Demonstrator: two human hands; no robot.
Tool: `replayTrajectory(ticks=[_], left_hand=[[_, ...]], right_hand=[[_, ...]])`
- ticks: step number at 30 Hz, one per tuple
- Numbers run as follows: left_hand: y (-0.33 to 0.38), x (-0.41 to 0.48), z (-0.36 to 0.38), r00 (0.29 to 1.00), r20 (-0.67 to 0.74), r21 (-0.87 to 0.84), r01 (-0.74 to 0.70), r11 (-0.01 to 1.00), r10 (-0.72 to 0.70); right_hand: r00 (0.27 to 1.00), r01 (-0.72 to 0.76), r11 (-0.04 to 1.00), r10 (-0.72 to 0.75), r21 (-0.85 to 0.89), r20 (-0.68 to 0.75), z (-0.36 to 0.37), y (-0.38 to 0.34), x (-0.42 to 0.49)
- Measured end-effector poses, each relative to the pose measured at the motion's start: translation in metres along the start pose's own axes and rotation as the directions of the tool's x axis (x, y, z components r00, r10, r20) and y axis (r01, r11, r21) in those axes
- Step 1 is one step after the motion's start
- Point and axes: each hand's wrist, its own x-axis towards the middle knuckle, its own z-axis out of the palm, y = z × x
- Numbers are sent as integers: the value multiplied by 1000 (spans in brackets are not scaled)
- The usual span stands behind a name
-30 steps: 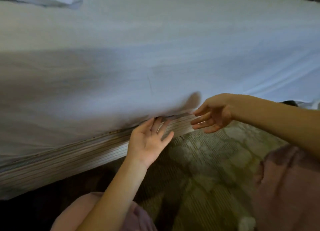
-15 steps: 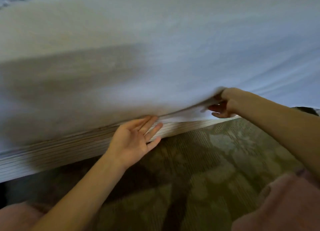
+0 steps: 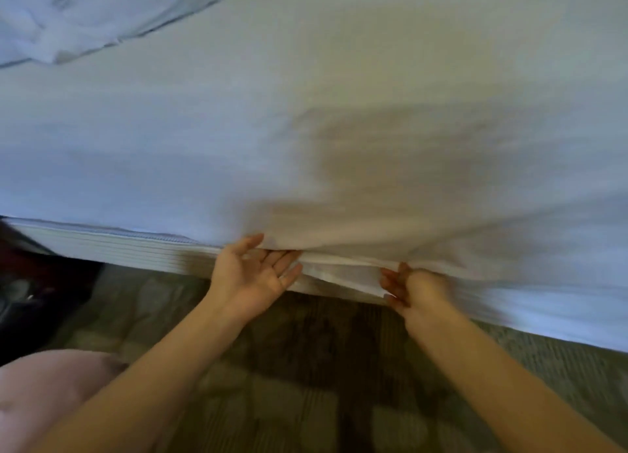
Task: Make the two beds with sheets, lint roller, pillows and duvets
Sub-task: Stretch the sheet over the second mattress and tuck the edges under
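A white sheet (image 3: 339, 112) covers the bed and hangs over its near side. My left hand (image 3: 253, 272) lies palm up with straight fingers, their tips under the sheet's lower edge where it meets the striped bed base (image 3: 136, 252). My right hand (image 3: 413, 287) is blurred, fingers curled around a fold of the sheet's hanging edge, just right of the left hand. A bunched white cloth (image 3: 85, 14) lies on the bed at the far left.
Patterned carpet (image 3: 323, 367) runs along the bed's near side. A dark object (image 3: 30, 292) stands on the floor at the left. My pink-clad knee (image 3: 44, 395) shows at the lower left.
The view has shifted back, showing the bunched cloth again. My left hand has pushed further under the sheet's edge. My right hand has dropped lower with the sheet's edge in its grip.
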Motion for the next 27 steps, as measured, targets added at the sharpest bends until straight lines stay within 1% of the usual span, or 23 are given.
replayTrajectory(ticks=[1,3,6,9,11,13,14,17,18,20,22,24,27], left_hand=[[-5,0,4,1000,-22,6,-13,1000,14],[-16,2,11,998,-51,74,-27,997,31],[-24,2,9,999,-9,129,-38,991,40],[-26,7,1,999,22,85,-50,995,48],[-31,14,1,998,58,32,-42,999,40],[-35,19,2,997,75,8,-37,999,36],[-35,21,2,997,72,-7,-34,999,34],[-26,31,0,997,81,-32,-5,999,8],[-22,35,1,996,86,-1,4,1000,-4],[-15,40,0,994,101,73,23,997,-31],[-8,45,-4,990,128,114,40,993,-55],[0,49,-10,984,164,169,36,985,-64],[11,55,-20,969,225,298,30,954,-100]], right_hand=[[1000,-31,999,31,22,2,0,2,1],[999,-48,999,48,-1,-9,1,6,5],[999,-27,999,25,-40,-41,2,6,7],[998,7,997,-11,-73,-56,-1,7,5],[996,67,988,-74,-141,-43,-6,11,8],[994,99,976,-104,-193,-17,-12,10,6],[996,92,975,-94,-204,-2,-14,8,5],[996,4,975,16,-221,86,-21,1,-5],[993,-22,978,45,-206,110,-24,-3,-8],[982,-55,991,76,-119,175,-32,-12,-13],[970,-49,997,33,58,242,-40,-23,-13],[948,-32,966,-52,256,315,-43,-27,-12],[931,-12,920,-133,392,340,-40,-21,-7]])
